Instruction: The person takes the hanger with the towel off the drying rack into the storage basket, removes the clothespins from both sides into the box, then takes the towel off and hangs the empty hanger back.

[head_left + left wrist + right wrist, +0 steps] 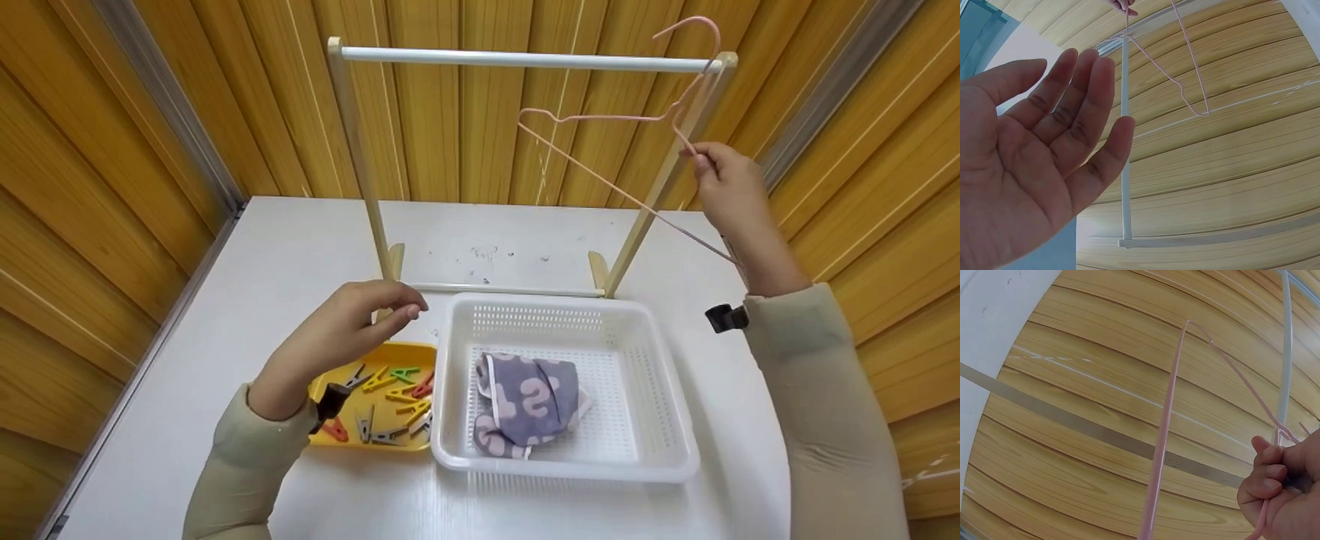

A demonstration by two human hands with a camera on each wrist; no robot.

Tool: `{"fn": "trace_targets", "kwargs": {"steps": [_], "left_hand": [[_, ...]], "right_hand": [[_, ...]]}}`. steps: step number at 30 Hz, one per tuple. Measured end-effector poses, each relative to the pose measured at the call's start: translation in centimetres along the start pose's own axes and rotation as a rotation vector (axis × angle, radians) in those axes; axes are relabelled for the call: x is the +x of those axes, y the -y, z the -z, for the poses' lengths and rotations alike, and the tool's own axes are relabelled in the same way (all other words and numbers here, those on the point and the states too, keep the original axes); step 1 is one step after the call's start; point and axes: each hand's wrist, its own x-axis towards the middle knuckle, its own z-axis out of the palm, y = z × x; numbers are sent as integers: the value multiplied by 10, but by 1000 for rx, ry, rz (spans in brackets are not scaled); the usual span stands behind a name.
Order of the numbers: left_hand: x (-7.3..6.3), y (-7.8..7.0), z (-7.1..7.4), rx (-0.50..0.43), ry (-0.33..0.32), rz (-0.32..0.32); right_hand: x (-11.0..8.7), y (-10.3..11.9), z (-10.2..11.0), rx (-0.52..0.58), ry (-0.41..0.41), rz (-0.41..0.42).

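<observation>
A pink clothes hanger (600,117) is held up at the right end of the rack, its hook near the white top rail (525,58). My right hand (731,184) grips one shoulder of it; the right wrist view shows the fingers (1266,484) curled round the wire. Whether the hook touches the rail I cannot tell. My left hand (360,315) hovers above the yellow tray (375,446), holding nothing; in the left wrist view its fingers (1081,112) are loosely bent, palm showing. A folded grey-purple cloth (536,401) with pale pink shapes lies in the white basket (566,469).
Several coloured clothespins (405,394) lie in the yellow tray, left of the basket. The rack's wooden posts (360,150) stand on the white table (225,300) behind the basket. Wood-grain panels (495,135) enclose the back and sides.
</observation>
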Motion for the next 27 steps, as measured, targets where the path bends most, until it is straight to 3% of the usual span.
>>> {"fn": "trace_targets", "kwargs": {"steps": [10, 27], "left_hand": [[4, 3, -8, 13, 59, 22], [4, 8, -8, 15, 66, 38]], "right_hand": [[10, -8, -7, -27, 57, -44], [11, -29, -21, -46, 43, 9]]}}
